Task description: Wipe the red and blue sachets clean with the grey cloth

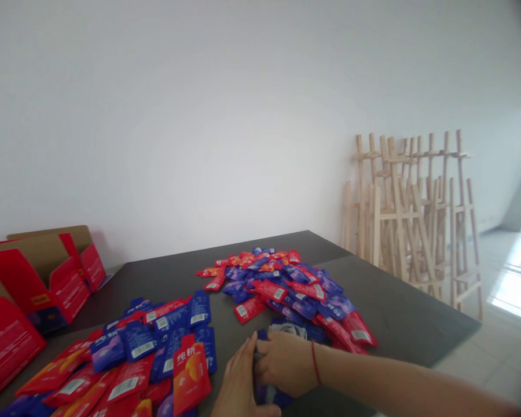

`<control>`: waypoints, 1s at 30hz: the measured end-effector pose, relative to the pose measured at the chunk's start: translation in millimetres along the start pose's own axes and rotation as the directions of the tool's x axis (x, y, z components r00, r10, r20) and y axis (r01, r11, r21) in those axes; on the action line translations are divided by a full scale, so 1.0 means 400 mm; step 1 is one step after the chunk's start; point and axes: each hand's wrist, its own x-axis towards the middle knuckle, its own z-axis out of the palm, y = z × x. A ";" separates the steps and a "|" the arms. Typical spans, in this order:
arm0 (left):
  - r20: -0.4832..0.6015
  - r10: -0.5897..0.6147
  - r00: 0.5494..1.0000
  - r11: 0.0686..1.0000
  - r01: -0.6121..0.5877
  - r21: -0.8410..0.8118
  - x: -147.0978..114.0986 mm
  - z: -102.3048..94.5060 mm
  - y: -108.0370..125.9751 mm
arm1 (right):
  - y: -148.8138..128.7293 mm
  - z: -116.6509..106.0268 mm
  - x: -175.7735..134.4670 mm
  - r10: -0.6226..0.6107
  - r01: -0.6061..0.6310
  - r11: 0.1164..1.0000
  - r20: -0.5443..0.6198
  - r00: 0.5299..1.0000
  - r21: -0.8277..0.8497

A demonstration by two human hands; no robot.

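Upon the dark grey flat-topped desk, at its left end, open red cardboard boxes with plain brown insides stand close together, one of them cut off by the edge of view. Just right of these, on the desk's near left part, a loose near pile of flat, glossy red-orange and deep blue pouches lies overlapping, many with white barcode labels facing up. At this pile's right edge, an orange-red pouch with white characters and a yellow-orange fruit print lies over others, its narrow spout end toward the desk's far side.

Over the desk's near middle, the left hand has its fingers nearly straight and held together, with the thumb spread away. Directly between the two hands, low over the desk, is a dark blue, partly covered pouch; whether it is single or several together cannot be told. The right hand, with a thin red cord around its wrist, bends its fingers down at this pouch. Whether either hand's fingers grip it cannot be told.

Beyond the hands, a larger far heap of similar red and blue pouches stretches diagonally toward the desk's far edge. Past the desk's right edge, pale wooden easels stand bunched against a white wall, on a light tiled floor
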 end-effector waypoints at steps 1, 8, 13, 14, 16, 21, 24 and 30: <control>0.002 0.006 1.000 1.000 -0.006 0.003 0.000 -0.001 0.000 | -0.010 0.001 -0.007 -0.041 0.041 0.999 -0.008 0.999 0.010; 0.032 -0.016 0.999 1.000 0.015 0.017 0.002 -0.013 0.018 | -0.008 0.006 -0.050 0.024 -0.024 0.999 -0.014 1.000 0.030; 0.055 -0.004 0.998 0.999 0.002 0.042 0.000 -0.016 0.021 | 0.061 -0.008 -0.044 0.213 -0.217 0.975 0.081 0.974 0.048; 0.045 0.006 0.999 0.999 -0.008 0.037 -0.002 -0.015 0.016 | 0.071 -0.010 -0.042 0.216 -0.223 0.972 0.092 0.972 0.071; 0.011 0.037 0.999 0.999 -0.037 0.010 -0.005 -0.010 0.000 | 0.077 -0.010 -0.039 0.203 -0.213 0.970 0.093 0.975 0.113; -0.056 0.109 0.992 0.993 -0.111 -0.045 -0.004 0.004 -0.037 | 0.026 0.013 -0.046 0.065 -0.059 0.970 -0.017 0.998 0.236; -0.002 0.111 0.994 0.994 -0.111 -0.021 0.003 0.004 -0.035 | -0.004 0.027 -0.059 -0.031 0.054 0.943 -0.075 0.997 0.328; 0.098 0.071 0.993 0.996 -0.075 0.038 0.011 -0.010 0.003 | 0.023 0.020 -0.088 0.091 -0.068 0.906 -0.035 0.995 0.418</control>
